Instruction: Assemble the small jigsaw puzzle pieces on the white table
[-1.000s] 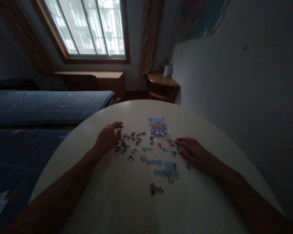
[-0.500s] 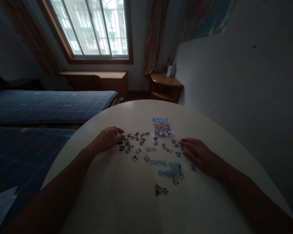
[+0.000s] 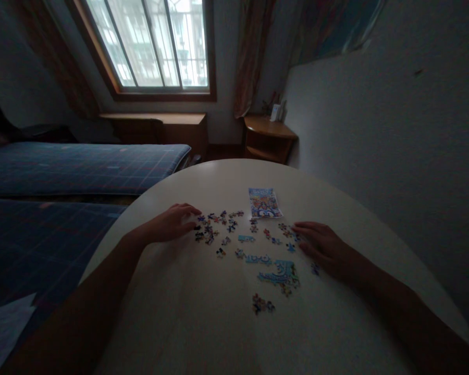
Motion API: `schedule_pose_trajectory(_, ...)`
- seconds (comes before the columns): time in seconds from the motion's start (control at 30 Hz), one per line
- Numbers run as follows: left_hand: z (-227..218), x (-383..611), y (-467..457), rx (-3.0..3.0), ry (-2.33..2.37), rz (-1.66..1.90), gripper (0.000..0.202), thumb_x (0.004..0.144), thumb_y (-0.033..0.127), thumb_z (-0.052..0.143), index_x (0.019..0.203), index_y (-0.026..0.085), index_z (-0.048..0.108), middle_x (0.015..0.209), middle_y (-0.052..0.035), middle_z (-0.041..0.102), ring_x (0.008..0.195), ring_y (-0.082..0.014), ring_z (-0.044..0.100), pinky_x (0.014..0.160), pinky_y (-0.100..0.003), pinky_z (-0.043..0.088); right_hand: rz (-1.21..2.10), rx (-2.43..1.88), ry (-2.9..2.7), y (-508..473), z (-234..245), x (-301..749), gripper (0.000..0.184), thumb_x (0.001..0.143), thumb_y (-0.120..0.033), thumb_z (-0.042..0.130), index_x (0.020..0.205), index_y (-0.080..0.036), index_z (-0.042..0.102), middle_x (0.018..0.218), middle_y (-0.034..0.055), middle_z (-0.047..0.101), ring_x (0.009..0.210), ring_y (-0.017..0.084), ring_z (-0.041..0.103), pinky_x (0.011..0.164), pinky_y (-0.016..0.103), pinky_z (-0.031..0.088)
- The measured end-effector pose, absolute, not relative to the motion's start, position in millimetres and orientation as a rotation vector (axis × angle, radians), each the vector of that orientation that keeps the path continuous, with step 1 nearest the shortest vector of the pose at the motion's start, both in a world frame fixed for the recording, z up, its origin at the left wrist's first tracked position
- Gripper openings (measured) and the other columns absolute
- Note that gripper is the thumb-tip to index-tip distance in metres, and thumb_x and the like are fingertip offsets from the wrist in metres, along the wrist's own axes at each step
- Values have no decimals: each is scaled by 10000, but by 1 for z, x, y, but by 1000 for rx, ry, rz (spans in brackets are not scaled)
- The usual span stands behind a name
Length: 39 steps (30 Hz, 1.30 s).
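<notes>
Several small jigsaw pieces [image 3: 219,229] lie scattered on a round white table [image 3: 203,312]. My left hand [image 3: 172,223] rests flat at the left edge of the scatter, fingers stretched out and touching the nearest pieces. My right hand [image 3: 321,246] lies flat at the right side, fingers extended over a few loose pieces [image 3: 287,232]. Between the hands sits a partly joined blue section [image 3: 279,272] and a short joined strip [image 3: 258,258]. A small printed picture card [image 3: 264,202] lies beyond the pieces. A little clump of pieces [image 3: 261,304] sits nearer me.
A bed with a blue checked cover [image 3: 74,169] runs along the left. A barred window [image 3: 152,44] with a wooden ledge is at the back, a wooden corner stand [image 3: 269,136] beside it. A plain wall [image 3: 394,146] is close on the right.
My left hand has come down from a raised, curled pose to lie flat on the table by the pieces. The view has shifted slightly left; my right hand has stayed put.
</notes>
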State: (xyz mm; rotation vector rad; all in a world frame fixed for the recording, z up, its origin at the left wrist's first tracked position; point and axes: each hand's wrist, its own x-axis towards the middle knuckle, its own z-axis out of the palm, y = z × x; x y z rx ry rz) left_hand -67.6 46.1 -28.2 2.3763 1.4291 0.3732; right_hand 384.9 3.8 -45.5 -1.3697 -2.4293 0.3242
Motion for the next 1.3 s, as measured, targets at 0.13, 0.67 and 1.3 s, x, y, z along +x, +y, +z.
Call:
schedule_pose_trajectory(0.13,-27,-68,44,2380,1404,325,531,851,545,595,1264,212,603,1266,-101,602,1207,-278,509,1049,-405,398,333,-1373,-2438,3,-43,384,535,961,-537,397,1340,-203,574,1378,155,551,1298,332,475,1066,573,419)
schedule_pose_trajectory(0.67,-35,-76,52,2385,1391,362,441,891,494,543,1225,218,624,1203,-96,639,1141,-257,564,1008,-393,423,327,-1364,-2443,3,-44,385,514,963,-530,398,1336,-224,574,1376,144,556,1300,332,477,1072,587,404)
schedule_pose_trajectory(1.3,-29,-67,53,2319,1586,365,329,841,397,596,1085,202,697,917,-58,715,808,-204,662,749,-299,489,331,-1372,-2426,3,-43,385,514,953,-550,403,1326,-248,587,1374,128,565,1295,331,488,1068,584,412)
